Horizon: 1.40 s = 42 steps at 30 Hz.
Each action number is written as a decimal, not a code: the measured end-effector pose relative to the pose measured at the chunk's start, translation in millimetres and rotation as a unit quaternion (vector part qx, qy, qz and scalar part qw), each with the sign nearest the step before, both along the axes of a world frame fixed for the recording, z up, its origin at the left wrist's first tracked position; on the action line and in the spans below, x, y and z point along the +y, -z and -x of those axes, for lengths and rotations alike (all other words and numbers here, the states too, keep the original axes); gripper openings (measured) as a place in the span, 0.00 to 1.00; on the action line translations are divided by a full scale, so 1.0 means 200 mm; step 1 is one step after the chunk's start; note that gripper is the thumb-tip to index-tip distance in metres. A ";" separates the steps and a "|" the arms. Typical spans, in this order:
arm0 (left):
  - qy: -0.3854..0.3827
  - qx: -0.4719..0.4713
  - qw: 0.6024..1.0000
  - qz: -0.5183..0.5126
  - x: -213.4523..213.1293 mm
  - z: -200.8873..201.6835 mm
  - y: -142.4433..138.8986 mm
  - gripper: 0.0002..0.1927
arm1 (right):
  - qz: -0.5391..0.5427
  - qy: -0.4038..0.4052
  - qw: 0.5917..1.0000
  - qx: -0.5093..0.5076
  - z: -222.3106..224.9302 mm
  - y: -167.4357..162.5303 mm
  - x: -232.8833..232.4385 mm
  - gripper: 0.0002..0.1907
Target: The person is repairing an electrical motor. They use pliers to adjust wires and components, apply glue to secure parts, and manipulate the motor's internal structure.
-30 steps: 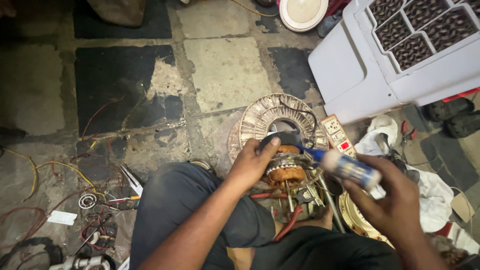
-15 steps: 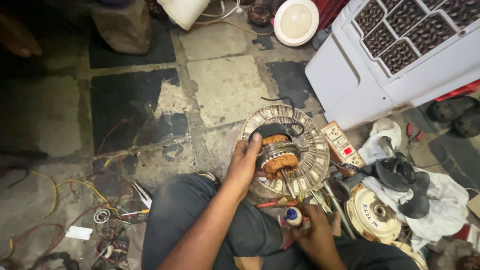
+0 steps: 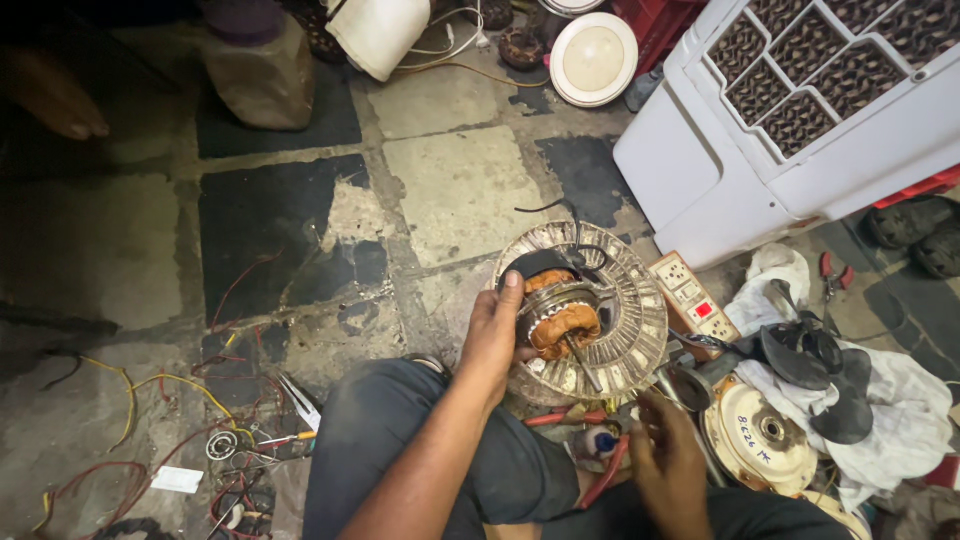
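A white air cooler (image 3: 800, 130) stands beyond the round metal fan motor (image 3: 590, 320), which rests on the floor (image 3: 460, 190) against the person's knee; it looks heavy and rigid, best gripped by its rim. The left hand (image 3: 497, 340) clasps that rim, fingers curled. The right hand (image 3: 665, 460), loosely closed, touches red-handled pliers (image 3: 600, 470).

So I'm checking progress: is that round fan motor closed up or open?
Open: the motor lies flat with copper windings and shaft exposed, steadied by the left hand.
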<state>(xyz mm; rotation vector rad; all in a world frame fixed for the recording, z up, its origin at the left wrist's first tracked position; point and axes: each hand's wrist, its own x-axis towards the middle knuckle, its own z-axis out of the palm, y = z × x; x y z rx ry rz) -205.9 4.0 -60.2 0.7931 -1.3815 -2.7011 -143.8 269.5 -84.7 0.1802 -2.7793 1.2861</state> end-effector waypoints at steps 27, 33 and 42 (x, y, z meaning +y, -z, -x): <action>0.072 0.133 0.988 0.007 -0.01 0.00 -0.01 0.27 | 0.315 0.012 0.947 -0.066 0.16 -0.35 -0.54 0.34; 0.127 0.184 0.974 -0.035 0.00 -0.02 -0.05 0.31 | 0.313 -0.022 0.948 -0.058 0.16 -0.34 -0.48 0.35; 0.117 0.198 0.973 0.010 0.02 -0.03 -0.02 0.33 | 0.295 -0.037 0.952 -0.070 0.18 -0.38 -0.48 0.37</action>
